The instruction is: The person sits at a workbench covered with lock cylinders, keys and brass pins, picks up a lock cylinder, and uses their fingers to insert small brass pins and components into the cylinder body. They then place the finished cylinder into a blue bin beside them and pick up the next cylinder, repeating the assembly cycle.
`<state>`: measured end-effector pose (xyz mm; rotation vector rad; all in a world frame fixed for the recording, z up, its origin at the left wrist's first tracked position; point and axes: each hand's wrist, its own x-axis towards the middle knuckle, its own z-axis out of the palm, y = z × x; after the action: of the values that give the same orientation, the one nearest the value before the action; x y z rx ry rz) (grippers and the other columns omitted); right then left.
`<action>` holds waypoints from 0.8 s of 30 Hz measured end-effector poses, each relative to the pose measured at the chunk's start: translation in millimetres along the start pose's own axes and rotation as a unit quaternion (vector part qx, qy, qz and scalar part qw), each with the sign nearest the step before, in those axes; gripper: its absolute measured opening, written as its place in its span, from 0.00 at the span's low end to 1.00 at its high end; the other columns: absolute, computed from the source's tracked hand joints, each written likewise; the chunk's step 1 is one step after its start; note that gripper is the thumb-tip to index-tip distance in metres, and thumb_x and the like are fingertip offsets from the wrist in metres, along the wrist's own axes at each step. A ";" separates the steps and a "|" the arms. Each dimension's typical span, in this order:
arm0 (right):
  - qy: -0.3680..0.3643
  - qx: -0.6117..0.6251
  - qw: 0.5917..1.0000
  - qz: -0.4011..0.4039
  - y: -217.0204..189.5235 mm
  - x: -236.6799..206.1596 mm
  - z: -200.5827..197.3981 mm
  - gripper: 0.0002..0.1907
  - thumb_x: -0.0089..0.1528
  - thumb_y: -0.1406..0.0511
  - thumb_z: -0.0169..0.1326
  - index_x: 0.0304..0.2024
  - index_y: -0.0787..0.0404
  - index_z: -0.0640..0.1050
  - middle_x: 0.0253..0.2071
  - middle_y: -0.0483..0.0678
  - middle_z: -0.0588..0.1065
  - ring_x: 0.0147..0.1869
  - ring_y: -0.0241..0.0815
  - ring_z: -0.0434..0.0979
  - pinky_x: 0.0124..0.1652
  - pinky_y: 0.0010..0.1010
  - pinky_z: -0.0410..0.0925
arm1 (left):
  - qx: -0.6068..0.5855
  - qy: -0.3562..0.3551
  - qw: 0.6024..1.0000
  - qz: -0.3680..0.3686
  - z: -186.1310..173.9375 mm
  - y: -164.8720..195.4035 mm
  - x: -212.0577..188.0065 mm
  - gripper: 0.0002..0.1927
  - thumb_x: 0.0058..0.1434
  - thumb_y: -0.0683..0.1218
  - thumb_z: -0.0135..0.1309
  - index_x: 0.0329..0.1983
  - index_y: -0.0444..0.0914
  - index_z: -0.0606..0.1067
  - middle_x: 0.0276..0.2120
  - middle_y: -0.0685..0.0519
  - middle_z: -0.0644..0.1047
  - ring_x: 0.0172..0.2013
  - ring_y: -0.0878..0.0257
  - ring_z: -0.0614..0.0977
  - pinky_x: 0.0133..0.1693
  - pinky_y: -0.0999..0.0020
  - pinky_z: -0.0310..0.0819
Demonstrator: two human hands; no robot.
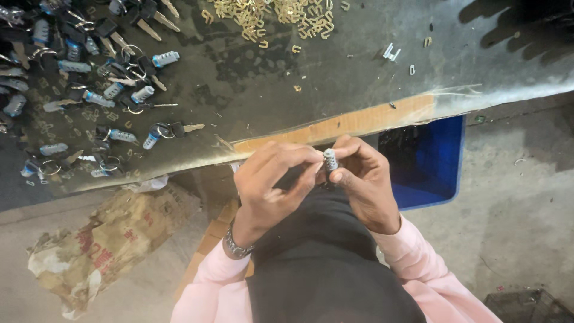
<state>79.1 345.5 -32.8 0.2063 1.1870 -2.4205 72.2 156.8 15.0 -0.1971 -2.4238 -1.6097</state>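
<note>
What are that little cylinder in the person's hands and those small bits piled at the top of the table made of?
The small cylinder, held between the left hand and the right hand, looks like cast metal: dull silver-grey with ridged sides. The heap of small clips looks like brass, going by the shiny yellow-gold colour, though plated steel is possible. The table seems to be wood under a dark, worn covering: a bare tan edge shows.

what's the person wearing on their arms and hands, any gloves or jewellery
No gloves: both the left hand and the right hand are bare. Both arms are covered by light pink sleeves that end at the wrists. A silver-coloured metal link bracelet, possibly a watch band, sits on the left wrist. No rings can be made out on the fingers.
</note>
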 end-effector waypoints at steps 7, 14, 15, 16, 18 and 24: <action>0.009 -0.095 0.995 -0.038 -2.6 -0.3 -2.3 0.13 0.60 0.78 0.62 0.45 0.66 0.77 0.44 0.47 0.73 0.47 0.37 0.77 0.47 0.28 0.72 | 0.062 -0.004 0.995 0.076 0.5 0.7 2.4 0.13 0.59 0.35 0.67 0.45 0.37 0.78 0.39 0.53 0.81 0.37 0.60 0.82 0.40 0.68 0.74; 0.011 -0.200 0.976 -0.090 -12.7 -3.4 -6.1 0.12 0.57 0.80 0.64 0.41 0.68 0.78 0.43 0.48 0.73 0.47 0.36 0.77 0.47 0.27 0.72 | -0.039 -0.047 0.998 -0.027 1.5 3.2 4.3 0.15 0.59 0.37 0.66 0.48 0.37 0.78 0.39 0.54 0.82 0.36 0.62 0.83 0.41 0.70 0.76; 0.001 -0.206 0.974 -0.098 -16.7 -3.1 -6.5 0.12 0.57 0.80 0.65 0.40 0.68 0.78 0.42 0.48 0.74 0.47 0.37 0.78 0.46 0.27 0.72 | -0.110 -0.056 0.987 -0.104 1.3 3.5 5.0 0.17 0.58 0.37 0.66 0.51 0.36 0.76 0.38 0.55 0.82 0.36 0.64 0.84 0.42 0.72 0.77; -0.006 -0.222 0.970 -0.096 -20.9 -3.0 -6.2 0.13 0.55 0.80 0.66 0.40 0.69 0.78 0.41 0.49 0.75 0.46 0.37 0.78 0.45 0.27 0.72 | -0.181 -0.068 0.964 -0.180 1.5 3.8 5.6 0.20 0.57 0.38 0.65 0.53 0.35 0.75 0.36 0.56 0.82 0.36 0.66 0.85 0.42 0.73 0.79; -0.016 -0.255 0.963 -0.090 -30.2 -4.1 -3.8 0.15 0.51 0.79 0.68 0.39 0.71 0.80 0.39 0.51 0.76 0.43 0.38 0.78 0.43 0.27 0.72 | -0.188 -0.114 0.968 -0.117 0.5 1.5 8.5 0.16 0.57 0.38 0.66 0.48 0.35 0.79 0.39 0.53 0.81 0.40 0.63 0.84 0.45 0.71 0.78; -0.022 -0.235 0.969 -0.071 -60.0 -11.6 2.5 0.28 0.47 0.70 0.71 0.43 0.61 0.67 0.39 0.47 0.79 0.43 0.35 0.81 0.43 0.25 0.76 | -0.329 -0.147 0.933 -0.009 7.8 -4.1 10.2 0.12 0.57 0.38 0.65 0.43 0.34 0.78 0.42 0.50 0.79 0.47 0.56 0.81 0.54 0.64 0.76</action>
<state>63.1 379.5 15.4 -0.0803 1.7600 -2.1613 60.6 162.2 11.1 -0.5590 -1.9601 -2.5029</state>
